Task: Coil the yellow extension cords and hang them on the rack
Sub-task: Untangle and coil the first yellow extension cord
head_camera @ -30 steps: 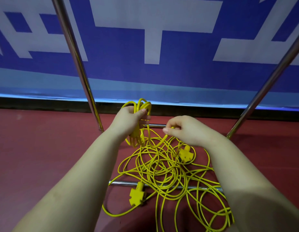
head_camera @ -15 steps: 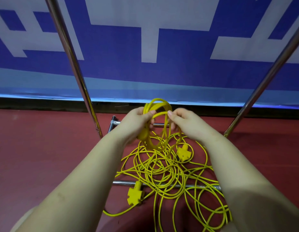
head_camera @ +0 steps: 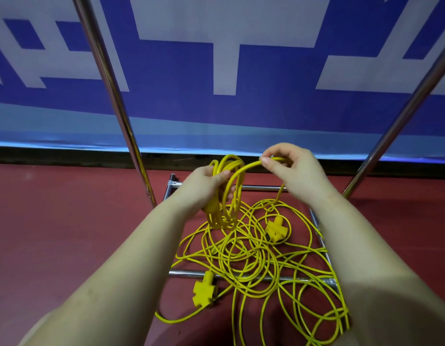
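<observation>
A tangle of yellow extension cord (head_camera: 254,255) lies on the red floor across the rack's base bars. My left hand (head_camera: 204,182) grips a small coil of the cord (head_camera: 227,193), whose loops hang below the fist. My right hand (head_camera: 291,166) pinches the strand that runs from the coil's top, raised to the coil's right. Two yellow socket blocks lie in the pile, one (head_camera: 276,229) under my right wrist and one (head_camera: 202,293) by the near bar.
The chrome rack has two slanted uprights, left (head_camera: 116,101) and right (head_camera: 403,113), plus a near base bar (head_camera: 181,273) and a far base bar (head_camera: 261,188). A blue-and-white banner (head_camera: 216,71) hangs behind it. Red floor (head_camera: 67,221) spreads to both sides.
My right hand rose from the pile up to the coil's top, then moved right and upward with a strand. The coil in my left hand has gained a loop.
</observation>
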`<state>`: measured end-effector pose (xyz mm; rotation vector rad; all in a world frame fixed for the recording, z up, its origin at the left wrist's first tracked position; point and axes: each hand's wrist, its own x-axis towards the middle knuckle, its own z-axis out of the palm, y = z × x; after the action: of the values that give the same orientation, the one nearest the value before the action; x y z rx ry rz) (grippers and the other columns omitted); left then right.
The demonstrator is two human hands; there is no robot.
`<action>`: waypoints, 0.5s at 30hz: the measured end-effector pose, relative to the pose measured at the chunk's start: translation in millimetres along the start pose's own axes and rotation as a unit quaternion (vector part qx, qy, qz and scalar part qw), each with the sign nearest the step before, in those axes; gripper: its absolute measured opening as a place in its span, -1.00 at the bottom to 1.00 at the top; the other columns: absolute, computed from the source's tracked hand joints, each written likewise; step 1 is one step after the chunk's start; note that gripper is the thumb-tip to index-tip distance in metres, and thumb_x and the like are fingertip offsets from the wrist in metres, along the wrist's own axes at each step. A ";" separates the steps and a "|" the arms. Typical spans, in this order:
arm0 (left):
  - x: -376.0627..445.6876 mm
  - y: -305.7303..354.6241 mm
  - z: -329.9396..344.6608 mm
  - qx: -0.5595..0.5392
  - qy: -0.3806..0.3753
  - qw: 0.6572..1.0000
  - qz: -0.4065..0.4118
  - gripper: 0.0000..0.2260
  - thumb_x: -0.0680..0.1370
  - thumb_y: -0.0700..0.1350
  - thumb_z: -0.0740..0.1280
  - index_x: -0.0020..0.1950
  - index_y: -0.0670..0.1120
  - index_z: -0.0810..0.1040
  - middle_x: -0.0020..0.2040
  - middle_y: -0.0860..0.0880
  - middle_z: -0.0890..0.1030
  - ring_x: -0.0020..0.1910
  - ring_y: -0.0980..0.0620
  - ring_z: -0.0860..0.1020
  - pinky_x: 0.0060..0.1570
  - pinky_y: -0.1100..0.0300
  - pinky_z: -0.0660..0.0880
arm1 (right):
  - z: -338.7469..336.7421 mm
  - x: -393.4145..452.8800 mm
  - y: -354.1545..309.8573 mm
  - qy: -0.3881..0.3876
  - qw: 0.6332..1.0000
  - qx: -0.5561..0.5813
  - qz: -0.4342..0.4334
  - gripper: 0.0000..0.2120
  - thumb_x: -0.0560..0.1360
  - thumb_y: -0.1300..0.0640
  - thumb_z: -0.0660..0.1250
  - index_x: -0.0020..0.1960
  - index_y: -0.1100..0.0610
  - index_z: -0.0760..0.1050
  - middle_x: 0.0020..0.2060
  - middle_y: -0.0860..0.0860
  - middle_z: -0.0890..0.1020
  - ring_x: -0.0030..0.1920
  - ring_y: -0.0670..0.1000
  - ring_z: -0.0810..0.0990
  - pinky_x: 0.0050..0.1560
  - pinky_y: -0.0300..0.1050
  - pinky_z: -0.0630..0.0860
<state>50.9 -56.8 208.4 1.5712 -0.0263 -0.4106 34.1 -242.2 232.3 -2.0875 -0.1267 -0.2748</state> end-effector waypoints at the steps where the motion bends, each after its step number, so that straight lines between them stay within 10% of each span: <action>1: -0.4 -0.4 2.5 -0.002 -0.009 1.000 -0.005 -0.86 0.64 -0.15 0.17 -0.07 -0.12 0.46 -0.32 -0.08 0.59 -0.46 0.10 0.57 -0.49 0.27 0.50 | 2.5 -0.7 -1.4 -0.024 1.000 -0.017 -0.007 -0.83 0.48 0.14 0.38 -0.24 -0.08 0.50 -0.34 -0.02 0.53 -0.35 -0.10 0.40 -0.30 -0.34 0.34; 7: -2.0 -5.6 16.9 -0.029 -0.051 0.998 -0.011 -0.83 0.64 -0.17 0.16 -0.08 -0.13 0.51 -0.39 -0.04 0.64 -0.46 0.10 0.60 -0.41 0.28 0.54 | 17.8 -4.1 3.0 -0.083 0.993 -0.085 -0.025 -0.82 0.43 0.12 0.42 -0.26 -0.12 0.52 -0.27 0.00 0.63 -0.20 0.05 0.58 -0.10 0.00 0.53; 15: 3.9 -8.9 12.3 0.017 0.015 0.999 0.022 -0.82 0.62 -0.14 0.21 -0.17 -0.10 0.45 -0.43 0.01 0.46 -0.51 0.13 0.42 -0.41 0.23 0.38 | 18.4 -6.6 5.3 -0.098 0.984 -0.145 0.019 -0.82 0.40 -0.05 0.44 -0.20 -0.04 0.46 -0.36 -0.09 0.54 -0.34 -0.10 0.48 -0.29 -0.15 0.40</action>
<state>49.0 -69.2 199.0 1.6078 -0.0454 -0.3538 31.4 -228.9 217.3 -2.4012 -0.1739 -0.0652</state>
